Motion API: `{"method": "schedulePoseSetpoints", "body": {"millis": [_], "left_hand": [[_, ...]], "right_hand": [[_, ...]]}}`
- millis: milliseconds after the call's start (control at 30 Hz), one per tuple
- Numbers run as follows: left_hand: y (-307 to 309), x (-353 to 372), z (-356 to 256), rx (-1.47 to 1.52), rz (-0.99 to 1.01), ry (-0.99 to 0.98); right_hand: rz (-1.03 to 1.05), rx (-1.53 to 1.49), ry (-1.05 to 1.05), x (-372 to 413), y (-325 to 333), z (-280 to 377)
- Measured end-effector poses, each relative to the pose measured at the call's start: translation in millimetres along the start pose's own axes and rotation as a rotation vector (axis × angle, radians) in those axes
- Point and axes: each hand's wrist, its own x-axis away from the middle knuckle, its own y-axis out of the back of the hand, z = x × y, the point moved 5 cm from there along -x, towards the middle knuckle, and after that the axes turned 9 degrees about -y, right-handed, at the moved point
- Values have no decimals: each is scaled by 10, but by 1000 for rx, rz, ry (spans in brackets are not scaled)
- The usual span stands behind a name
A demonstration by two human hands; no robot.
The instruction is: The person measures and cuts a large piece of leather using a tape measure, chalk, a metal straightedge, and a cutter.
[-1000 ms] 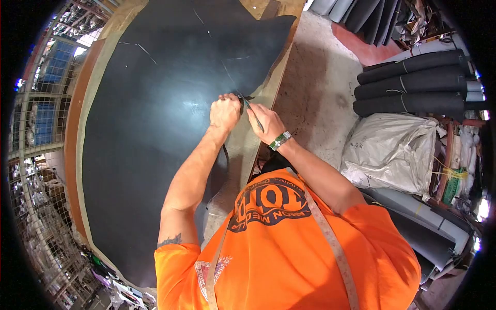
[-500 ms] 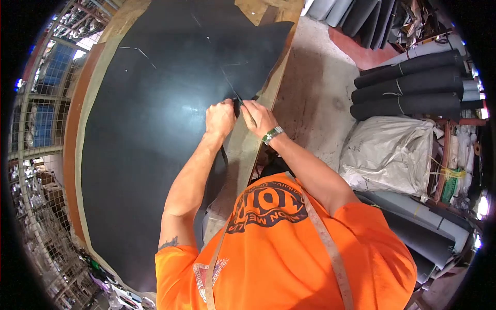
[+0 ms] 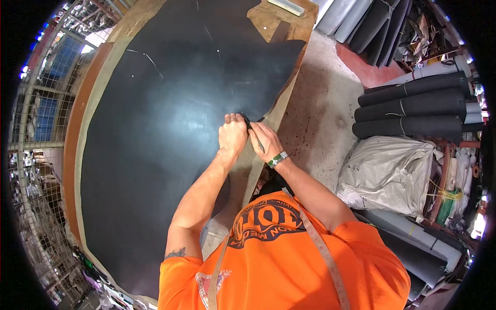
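A large black leather hide (image 3: 155, 170) lies spread on the table, with a few pale marks on its upper part. My left hand (image 3: 232, 135) is closed in a fist at the hide's near right edge, seemingly gripping the leather there; its fingertips are hidden. Right beside it, my right hand (image 3: 266, 142) is wrapped around a slim dark knife (image 3: 248, 125), which points up and left. The two hands nearly touch. A bracelet (image 3: 278, 159) is on my right wrist, and the knife's tip is hard to make out against the black hide.
The wooden table edge (image 3: 289, 98) runs along the right, with concrete floor (image 3: 315, 103) beyond. Dark rolls (image 3: 413, 106) and a white wrapped bundle (image 3: 387, 175) lie further right. A wire mesh rack (image 3: 39, 144) stands left. A pale bar (image 3: 287, 6) rests on the far table end.
Both hands sit slightly lower and further right in view, as the whole scene has shifted. The knife has tilted, and the gap between my hands has narrowed.
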Motion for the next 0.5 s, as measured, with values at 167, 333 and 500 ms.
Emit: {"method": "schedulePoseSetpoints", "body": {"millis": [167,333,500], "left_hand": [[230,-57,-23,90,150,16],[191,-48,30,75,16,-57],[252,-35,55,93,-3,-40]], "right_hand": [[-26,13,25,-37,11,21],[-77,82,38,-89,-25,69],[-50,151,43,-126,-66,53]]}}
